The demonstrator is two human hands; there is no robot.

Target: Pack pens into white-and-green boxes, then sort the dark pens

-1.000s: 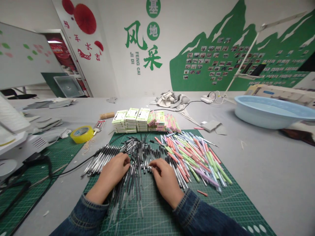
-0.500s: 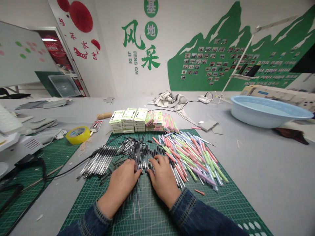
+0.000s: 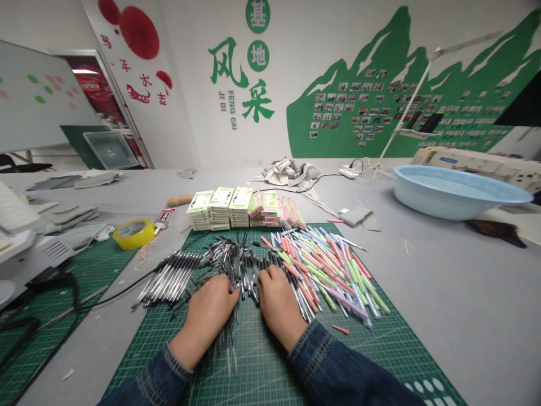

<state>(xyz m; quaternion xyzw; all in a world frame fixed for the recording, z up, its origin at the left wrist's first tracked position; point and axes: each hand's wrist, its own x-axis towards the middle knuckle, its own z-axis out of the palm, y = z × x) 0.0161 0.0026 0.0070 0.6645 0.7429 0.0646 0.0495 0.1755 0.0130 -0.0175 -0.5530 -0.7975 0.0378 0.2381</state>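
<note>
On the green cutting mat [image 3: 338,366], my left hand [image 3: 210,307] is closed around a bunch of thin pen refills [image 3: 231,352], whose clear ends stick out below it. My right hand [image 3: 279,301] rests to its right with fingers curled down at the edge of the black pen caps [image 3: 245,265]; whatever its fingertips grip is hidden. Clear pen barrels [image 3: 167,282] lie in a slanted row left of my left hand. Beyond my right hand spreads a heap of pastel-coloured pens [image 3: 325,270]. A small coral-coloured piece [image 3: 340,329] lies apart from the heap.
Stacked small boxes [image 3: 220,208] line the mat's far edge. At left are yellow tape [image 3: 134,233], a black cable [image 3: 122,291] and a white machine [image 3: 40,254]. A blue basin [image 3: 456,194] stands at right, and crumpled cloth [image 3: 287,172] lies at the back.
My left hand has come down and right, nearer the mat's middle, and the fan of refills beneath it has narrowed. My right hand has shifted slightly, its fingers now curled closer together.
</note>
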